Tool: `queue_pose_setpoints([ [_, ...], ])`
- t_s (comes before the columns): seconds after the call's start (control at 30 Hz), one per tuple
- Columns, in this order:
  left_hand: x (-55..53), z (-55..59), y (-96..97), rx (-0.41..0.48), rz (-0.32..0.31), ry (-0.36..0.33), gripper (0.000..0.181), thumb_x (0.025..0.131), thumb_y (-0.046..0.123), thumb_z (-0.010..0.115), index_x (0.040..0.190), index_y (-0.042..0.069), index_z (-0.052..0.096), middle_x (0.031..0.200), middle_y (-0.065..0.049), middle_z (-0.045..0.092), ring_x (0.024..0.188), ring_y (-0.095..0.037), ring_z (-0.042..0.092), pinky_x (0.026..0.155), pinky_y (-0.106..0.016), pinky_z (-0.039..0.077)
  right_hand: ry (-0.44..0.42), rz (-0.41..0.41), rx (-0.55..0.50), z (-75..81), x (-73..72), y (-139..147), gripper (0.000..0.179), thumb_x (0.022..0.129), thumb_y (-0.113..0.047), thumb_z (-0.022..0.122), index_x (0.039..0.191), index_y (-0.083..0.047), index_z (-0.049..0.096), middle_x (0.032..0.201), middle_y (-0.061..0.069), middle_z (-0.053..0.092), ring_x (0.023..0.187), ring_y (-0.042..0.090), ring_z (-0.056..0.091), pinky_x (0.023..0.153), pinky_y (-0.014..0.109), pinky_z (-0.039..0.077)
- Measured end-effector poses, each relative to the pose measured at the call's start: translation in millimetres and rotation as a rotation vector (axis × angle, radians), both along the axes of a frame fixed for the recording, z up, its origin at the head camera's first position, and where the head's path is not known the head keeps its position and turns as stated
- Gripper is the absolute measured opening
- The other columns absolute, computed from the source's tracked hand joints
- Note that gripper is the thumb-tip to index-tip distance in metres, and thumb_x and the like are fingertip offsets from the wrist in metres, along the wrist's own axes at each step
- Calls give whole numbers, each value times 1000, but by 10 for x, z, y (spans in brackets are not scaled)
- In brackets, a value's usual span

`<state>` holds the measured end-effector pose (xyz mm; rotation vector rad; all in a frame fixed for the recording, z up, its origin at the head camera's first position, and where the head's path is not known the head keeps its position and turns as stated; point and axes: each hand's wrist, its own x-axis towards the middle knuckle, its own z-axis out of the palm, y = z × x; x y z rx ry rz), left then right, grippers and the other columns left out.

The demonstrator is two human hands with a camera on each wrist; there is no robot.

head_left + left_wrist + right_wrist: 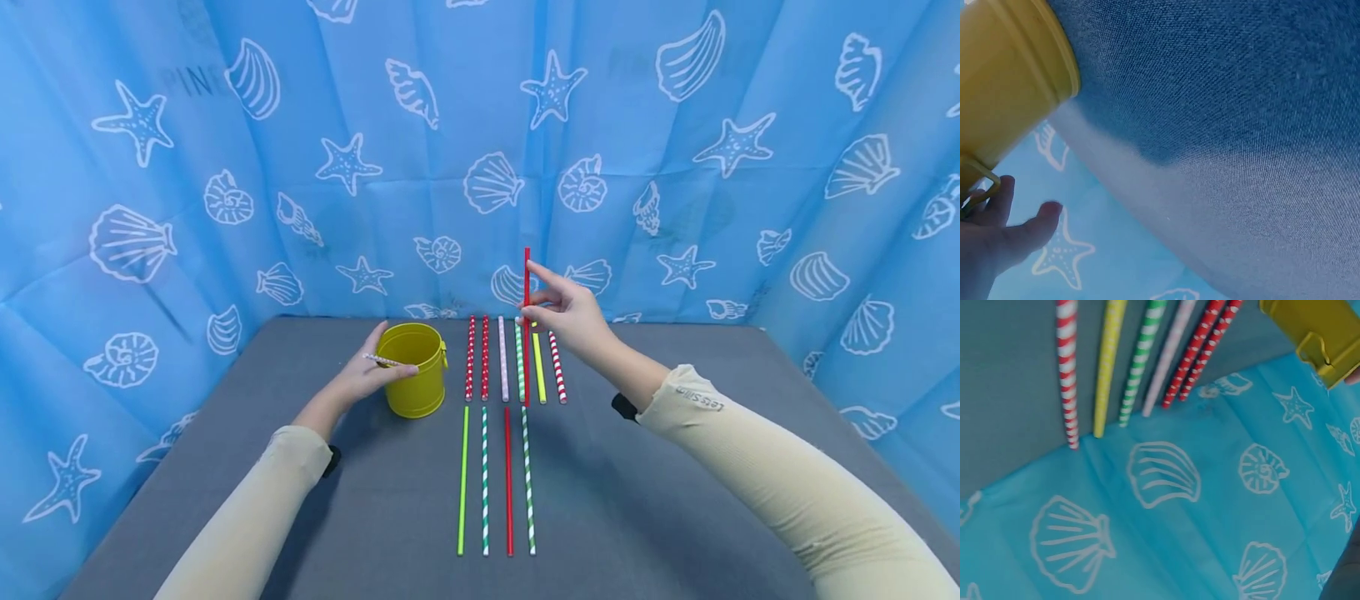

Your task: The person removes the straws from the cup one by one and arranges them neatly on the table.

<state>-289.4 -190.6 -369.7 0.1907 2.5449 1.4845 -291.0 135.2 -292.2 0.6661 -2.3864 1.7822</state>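
Observation:
My right hand (567,317) pinches a plain red straw (527,358) upright above the table; this hand is out of the right wrist view. At the left, my left hand (358,379) holds the side of a yellow bucket (417,393), thumb across the front and fingers behind. In the left wrist view its fingers reach a wire loop (984,170) on the bucket. A short length of pale patterned straw (381,360) shows by the thumb; the rest of it is hidden.
On the grey table (637,500) straws lie in two rows. The far row has red dotted (470,358), pale pink (502,358), green-striped (1141,362), yellow (538,371) and red-striped (557,367) ones. Nearer lie lime (462,483), red (509,483) and green-striped ones. A blue shell-print curtain (450,108) stands behind.

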Motion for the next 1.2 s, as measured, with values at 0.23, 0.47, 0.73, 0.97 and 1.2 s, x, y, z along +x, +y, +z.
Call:
queue_pose_setpoints([
  [0.23, 12, -13, 29, -16, 22, 31, 102, 87, 39, 70, 156, 12, -1, 160, -20, 4, 144, -40, 11, 112, -60, 16, -78, -80, 48, -152, 58, 213, 64, 93, -5, 65, 150, -17, 39, 106, 22, 63, 82, 20, 69, 78, 39, 57],
  [0.47, 26, -35, 53, 18, 61, 17, 100, 88, 40, 69, 156, 13, 2, 159, -20, 8, 143, -40, 16, 113, -59, 16, -108, -103, 64, -266, 74, 297, 65, 93, -3, 64, 150, -14, 37, 104, 22, 64, 86, 23, 70, 74, 35, 58],
  [0.73, 29, -54, 67, 51, 72, 13, 100, 87, 39, 70, 156, 13, 3, 159, -20, 11, 142, -38, 17, 113, -58, 16, -146, -95, 64, -431, 102, 351, 68, 92, -2, 64, 152, -14, 34, 103, 26, 64, 90, 39, 68, 72, 37, 58],
  [0.97, 13, -57, 71, 58, 66, 18, 96, 89, 36, 67, 156, 14, 2, 158, -21, 12, 141, -39, 18, 113, -59, 16, -191, -88, 74, -570, 161, 391, 66, 91, -2, 66, 150, -11, 37, 97, 22, 64, 81, 25, 71, 74, 44, 57],
  [1.2, 9, -57, 84, 63, 71, 15, 98, 88, 38, 69, 156, 14, 1, 157, -21, 13, 141, -39, 20, 113, -59, 16, -252, -72, 107, -723, 208, 463, 64, 91, -2, 65, 149, -6, 37, 97, 20, 66, 84, 24, 70, 77, 50, 56],
])
